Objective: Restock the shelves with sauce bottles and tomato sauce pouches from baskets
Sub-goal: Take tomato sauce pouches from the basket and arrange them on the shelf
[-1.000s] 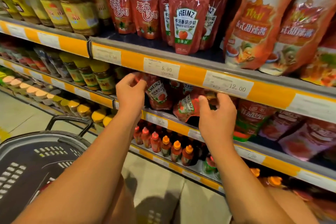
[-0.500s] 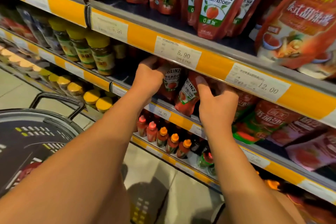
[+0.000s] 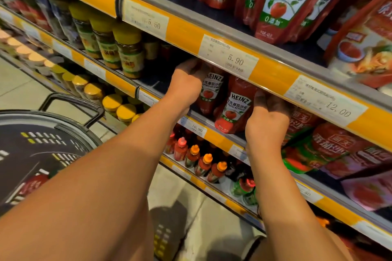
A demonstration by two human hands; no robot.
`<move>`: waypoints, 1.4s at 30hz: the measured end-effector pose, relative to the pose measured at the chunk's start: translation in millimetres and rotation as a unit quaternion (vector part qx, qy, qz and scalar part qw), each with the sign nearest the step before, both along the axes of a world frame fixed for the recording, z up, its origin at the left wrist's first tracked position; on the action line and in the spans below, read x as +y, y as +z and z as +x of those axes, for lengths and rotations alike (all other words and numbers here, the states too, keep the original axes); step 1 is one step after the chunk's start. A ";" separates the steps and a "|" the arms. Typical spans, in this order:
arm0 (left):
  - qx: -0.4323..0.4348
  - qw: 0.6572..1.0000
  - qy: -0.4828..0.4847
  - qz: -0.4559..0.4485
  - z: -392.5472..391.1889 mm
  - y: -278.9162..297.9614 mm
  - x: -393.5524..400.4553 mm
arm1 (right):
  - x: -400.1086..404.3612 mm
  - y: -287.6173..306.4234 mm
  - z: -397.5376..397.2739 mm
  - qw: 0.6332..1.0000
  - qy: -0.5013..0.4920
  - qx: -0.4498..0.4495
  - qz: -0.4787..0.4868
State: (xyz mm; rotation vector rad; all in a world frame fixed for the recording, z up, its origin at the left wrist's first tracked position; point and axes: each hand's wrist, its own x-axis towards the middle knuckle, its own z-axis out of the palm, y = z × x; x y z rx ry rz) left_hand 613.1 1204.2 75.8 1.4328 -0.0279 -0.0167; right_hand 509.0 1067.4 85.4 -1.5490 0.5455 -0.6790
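two heinz pouches (image 3: 235, 108) stand just under the 5.90 tag (image 3: 230, 57). left hand (image 3: 186, 85) curls round the rear pouch's top; right hand (image 3: 267, 112) cups the front one's side. likely soft, slick, floppy; take them high by the spout.

Two bare forearms, no sleeves, left hand (image 3: 186, 85), right hand (image 3: 266, 121)

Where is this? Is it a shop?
Yes, most likely a supermarket aisle. Price tags run along the yellow shelf edges, many matching Heinz ketchup pouches and jars stand in rows, and a shopping basket sits on the floor beside the person.
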 end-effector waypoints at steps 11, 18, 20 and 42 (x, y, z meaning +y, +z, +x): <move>0.011 0.996 -0.070 0.061 -6.8 3.5 3.4 | 4.4 -8.8 -12.1 0.990 0.037 0.083 -0.106; 0.049 0.968 -0.058 0.239 -2.2 -5.5 26.9 | 5.2 -17.7 -45.7 0.974 0.099 0.154 -0.133; 0.056 0.956 -0.057 0.283 -4.2 -9.4 27.4 | 7.8 -25.3 -59.6 0.974 0.093 0.143 -0.148; -0.021 0.909 -0.091 0.407 4.9 -24.1 -7.8 | 7.2 -47.4 -25.8 0.827 0.154 0.276 -0.464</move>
